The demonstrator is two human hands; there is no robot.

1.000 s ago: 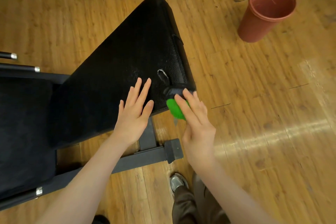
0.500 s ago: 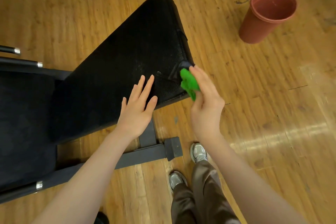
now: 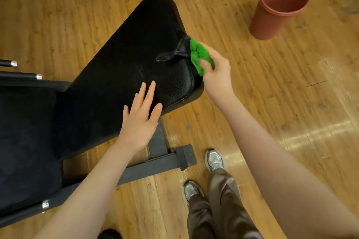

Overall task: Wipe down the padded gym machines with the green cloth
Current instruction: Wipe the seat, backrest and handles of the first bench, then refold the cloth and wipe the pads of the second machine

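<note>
While your left hand (image 3: 138, 124) lies flat near the lower edge of the black pad (image 3: 124, 68), fingers straight and slightly spread, your right hand (image 3: 215, 72) pinches the bunched green cloth (image 3: 198, 54) between thumb and curled fingers, pressing it against the pad's right edge at centre frame. A second ago the cloth sat lower, at the pad's near corner; it has since climbed along that side seam and now touches the torn flap of vinyl (image 3: 174, 52) that curls up from the surface (the flap looks lifted more than it did). That suggests you are working the edge from the near corner toward the far end, so the side is only partly done and the broad top face likely needs more passes. Mind the tear: dragging against it could snag the cloth or peel the covering further. The seat (image 3: 25, 141) at lower left, the frame foot (image 3: 167, 161) below, and the brown bin (image 3: 279, 6) at upper right are untouched
</note>
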